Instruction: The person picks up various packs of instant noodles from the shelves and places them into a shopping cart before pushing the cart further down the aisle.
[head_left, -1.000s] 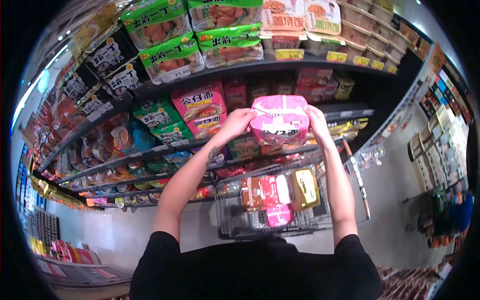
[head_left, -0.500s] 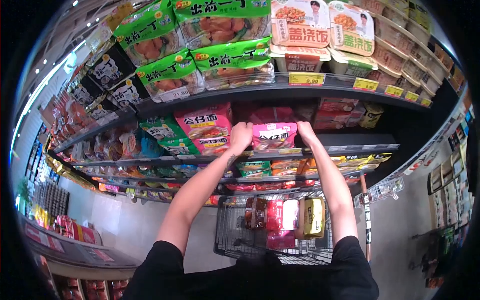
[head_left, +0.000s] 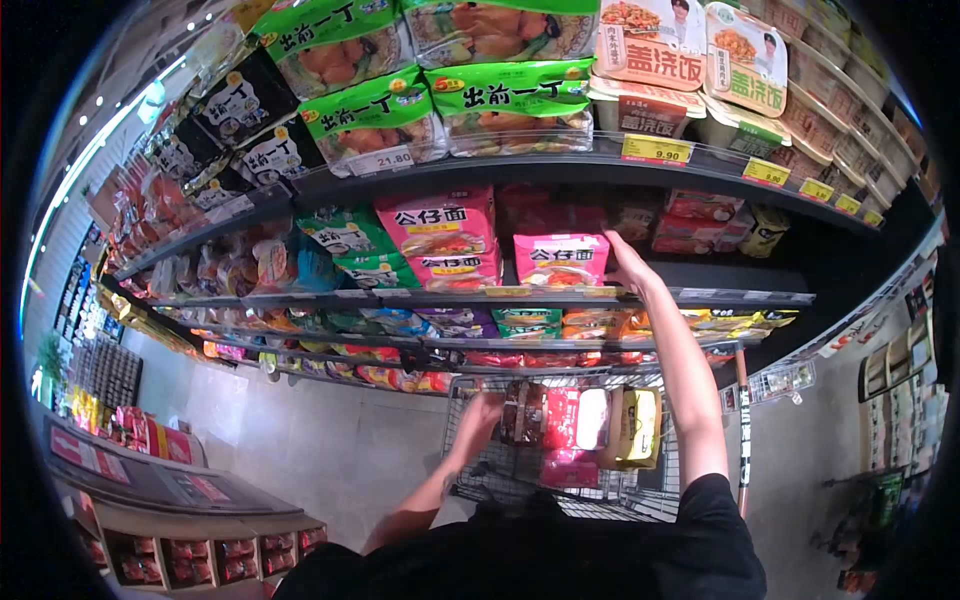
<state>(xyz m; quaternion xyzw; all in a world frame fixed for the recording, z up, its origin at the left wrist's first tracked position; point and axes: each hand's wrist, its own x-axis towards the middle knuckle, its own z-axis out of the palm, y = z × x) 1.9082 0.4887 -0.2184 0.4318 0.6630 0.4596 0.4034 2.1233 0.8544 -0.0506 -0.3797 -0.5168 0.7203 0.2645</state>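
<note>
A pink pack of instant noodles (head_left: 562, 262) stands upright at the front of the middle shelf. My right hand (head_left: 628, 268) is at its right side, fingers stretched out along the edge and seemingly touching it. Lower down, my left hand (head_left: 482, 415) is over the left part of the shopping cart (head_left: 468, 490), close to a dark brown pack (head_left: 522, 412); motion smears its fingers. Also in the cart are a red-and-white pack (head_left: 576, 418), a yellow pack (head_left: 638, 425) and a pink pack (head_left: 570, 468).
Stacked pink noodle packs (head_left: 437, 222) and green packs (head_left: 352, 238) sit left of the single pink one. Above, a shelf edge (head_left: 560, 168) with price tags carries large green noodle packs (head_left: 515, 105) and boxed rice meals (head_left: 650, 45). A pole (head_left: 743, 430) stands right of the cart.
My left hand has left the pink noodle pack and dropped down to the cart. My right hand stays by the pack, its fingers now straighter. The view has shifted slightly.
</note>
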